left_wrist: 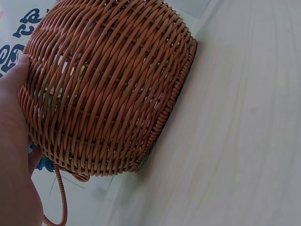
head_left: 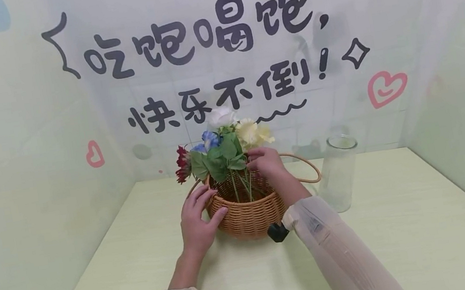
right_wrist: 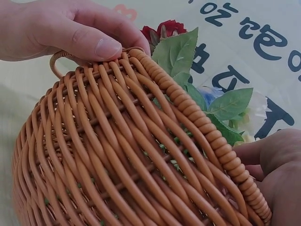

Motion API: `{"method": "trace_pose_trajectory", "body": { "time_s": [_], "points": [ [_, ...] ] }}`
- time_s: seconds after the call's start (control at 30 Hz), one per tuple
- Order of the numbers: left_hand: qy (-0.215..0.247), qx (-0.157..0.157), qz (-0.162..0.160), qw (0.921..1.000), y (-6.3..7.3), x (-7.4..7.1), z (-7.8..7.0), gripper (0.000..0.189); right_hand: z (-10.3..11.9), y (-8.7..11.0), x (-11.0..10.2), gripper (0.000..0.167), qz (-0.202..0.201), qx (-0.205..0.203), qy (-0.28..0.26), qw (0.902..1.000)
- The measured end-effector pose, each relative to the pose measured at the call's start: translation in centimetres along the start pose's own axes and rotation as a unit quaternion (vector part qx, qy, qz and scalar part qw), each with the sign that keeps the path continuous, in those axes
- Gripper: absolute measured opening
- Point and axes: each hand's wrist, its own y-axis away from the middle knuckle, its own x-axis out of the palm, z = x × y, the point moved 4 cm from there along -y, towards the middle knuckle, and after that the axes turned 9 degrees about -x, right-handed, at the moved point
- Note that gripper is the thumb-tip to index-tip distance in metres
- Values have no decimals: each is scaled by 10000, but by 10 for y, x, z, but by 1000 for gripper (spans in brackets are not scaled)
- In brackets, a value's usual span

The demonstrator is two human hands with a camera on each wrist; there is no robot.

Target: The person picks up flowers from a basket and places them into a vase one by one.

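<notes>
Flowers (head_left: 227,148) stand mostly left of my right grip (head_left: 268,163), can't tell if it's pinching, left grip (head_left: 196,220) holding the basket (head_left: 250,216).

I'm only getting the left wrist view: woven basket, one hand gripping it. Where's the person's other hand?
Observer: The right hand is above the right part of the basket, up by the green leaves.

Visitor: I spot some blue petals. Any other colours?

Observer: Yes, in the head view a red flower sticks out past the basket's left side.

Visitor: Anything else standing on that pale table?

Observer: A clear glass vase, to the right of the basket.
</notes>
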Motion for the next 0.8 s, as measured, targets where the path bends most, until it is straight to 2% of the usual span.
{"method": "trace_pose_trajectory", "body": {
  "time_s": [0.37,0.8],
  "points": [
    [-14,38,-16,10000,-1,1,0,44,3,0,-2,44,-103,-115,-598,9981],
    [-23,10,-12,10000,0,1,4,44,9,3,-4,38,-15,-186,-1092,9938]
  ]
}}
